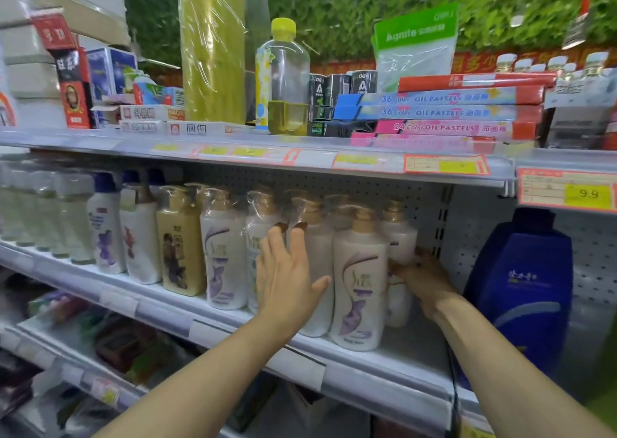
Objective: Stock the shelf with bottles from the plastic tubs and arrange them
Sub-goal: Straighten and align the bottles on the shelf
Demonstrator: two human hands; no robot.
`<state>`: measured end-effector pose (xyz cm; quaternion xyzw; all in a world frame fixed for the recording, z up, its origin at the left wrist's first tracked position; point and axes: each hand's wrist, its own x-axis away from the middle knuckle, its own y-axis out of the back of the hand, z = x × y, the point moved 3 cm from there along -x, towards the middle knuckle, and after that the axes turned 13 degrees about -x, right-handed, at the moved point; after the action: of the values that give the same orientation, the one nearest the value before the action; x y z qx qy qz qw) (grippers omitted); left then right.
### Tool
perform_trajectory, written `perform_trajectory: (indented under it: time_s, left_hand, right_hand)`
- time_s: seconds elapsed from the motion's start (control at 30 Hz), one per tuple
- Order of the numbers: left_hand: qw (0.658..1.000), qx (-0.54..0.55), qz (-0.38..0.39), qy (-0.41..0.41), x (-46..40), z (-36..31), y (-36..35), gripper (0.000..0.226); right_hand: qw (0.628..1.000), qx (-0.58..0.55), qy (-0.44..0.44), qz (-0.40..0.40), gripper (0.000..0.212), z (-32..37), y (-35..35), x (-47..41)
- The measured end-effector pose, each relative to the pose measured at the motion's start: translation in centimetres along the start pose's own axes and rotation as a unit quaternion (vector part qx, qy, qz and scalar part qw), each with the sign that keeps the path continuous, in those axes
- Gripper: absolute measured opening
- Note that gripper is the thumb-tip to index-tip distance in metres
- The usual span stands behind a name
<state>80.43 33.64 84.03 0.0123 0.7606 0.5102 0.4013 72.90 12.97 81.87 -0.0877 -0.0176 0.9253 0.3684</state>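
A row of white pump bottles with gold caps and purple swirls stands on the middle shelf point(394, 367). The front bottle point(359, 290) sits nearest the shelf's edge. My left hand point(288, 270) lies flat with straight fingers against a white bottle point(317, 270) just left of it. My right hand point(422, 279) reaches behind the front bottle and its fingers curl round a white bottle point(399, 247) at the back right. A gold bottle point(180, 247) and more white bottles point(223, 257) stand further left. No plastic tub is in view.
A large blue bottle point(521, 290) stands on the neighbouring shelf to the right. The top shelf point(253, 152) carries a clear bottle of yellow liquid point(283, 80), oil pastel boxes point(444, 113) and cartons. Lower shelves at the bottom left hold dark packages point(123, 344). A perforated back panel point(367, 184) lies behind.
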Motion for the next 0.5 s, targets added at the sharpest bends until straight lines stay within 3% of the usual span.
perform_trajectory:
  time_s: [0.1,0.5]
  left_hand:
    - [1.000,0.000,0.003,0.012,-0.1,-0.2,-0.1,0.071]
    - [0.999,-0.016,0.016,0.045,-1.1,0.5,-1.3,0.082]
  right_hand:
    - [0.999,0.012,0.021,-0.040,0.071,-0.6,0.5,-0.5]
    - [0.999,0.008,0.044,0.013,0.058,-0.5,0.8,-1.4]
